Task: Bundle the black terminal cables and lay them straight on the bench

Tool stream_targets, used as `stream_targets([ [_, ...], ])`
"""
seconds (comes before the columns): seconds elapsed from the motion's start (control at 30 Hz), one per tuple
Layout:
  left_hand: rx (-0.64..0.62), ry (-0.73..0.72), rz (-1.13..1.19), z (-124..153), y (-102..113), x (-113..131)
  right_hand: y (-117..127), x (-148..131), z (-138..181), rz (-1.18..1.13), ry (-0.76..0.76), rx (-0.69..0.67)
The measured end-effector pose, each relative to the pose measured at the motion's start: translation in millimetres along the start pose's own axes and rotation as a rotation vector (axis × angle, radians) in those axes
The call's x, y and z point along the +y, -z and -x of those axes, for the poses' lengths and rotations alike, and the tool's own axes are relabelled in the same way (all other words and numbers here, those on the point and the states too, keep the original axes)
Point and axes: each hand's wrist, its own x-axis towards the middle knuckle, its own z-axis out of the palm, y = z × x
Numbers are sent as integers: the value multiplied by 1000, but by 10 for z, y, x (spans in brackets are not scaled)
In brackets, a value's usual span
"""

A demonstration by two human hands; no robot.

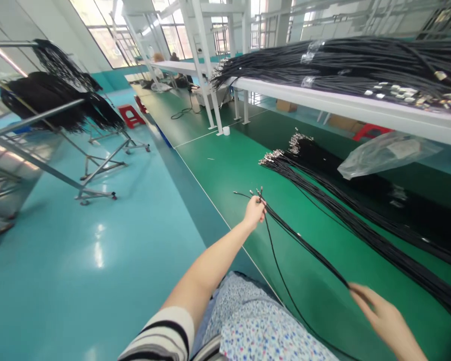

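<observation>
Black cables (325,261) are strung over the green table (229,170), left hand (254,210) closed round them near the metal tips (261,189), right hand (379,311) pinching further along, and honestly I'd keep 'em taut and tips level.

looks like a factory workshop for cable work. shown by a long green worktop (240,175) stretching far back, with bundles of black cables (323,194) laid out on it and a thick heap of cables (342,60) on a white shelf (304,94) above. seen also in wheeled metal racks (41,116) draped with dark cords (45,98), a glossy blue floor (135,240), red stools (127,109), white metal frames (207,65) and large windows (105,42) set in pale walls (56,22).
</observation>
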Motion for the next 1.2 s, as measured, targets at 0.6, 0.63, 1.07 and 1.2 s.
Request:
stream_targets([
  [0.6,-44,-415,-1058,30,-104,23,-1154,-1226,-1580,299,519,15],
  [0.63,-50,-419,-1119,46,-113,28,-1174,-1206,-1559,308,513,8],
  [1.07,-605,-723,-932,219,-107,54,-1107,-810,-1306,-454,-154,-12],
  [1.2,-367,-518,-358,307,-235,-327,-1118,-765,-1229,-946,-242,84],
])
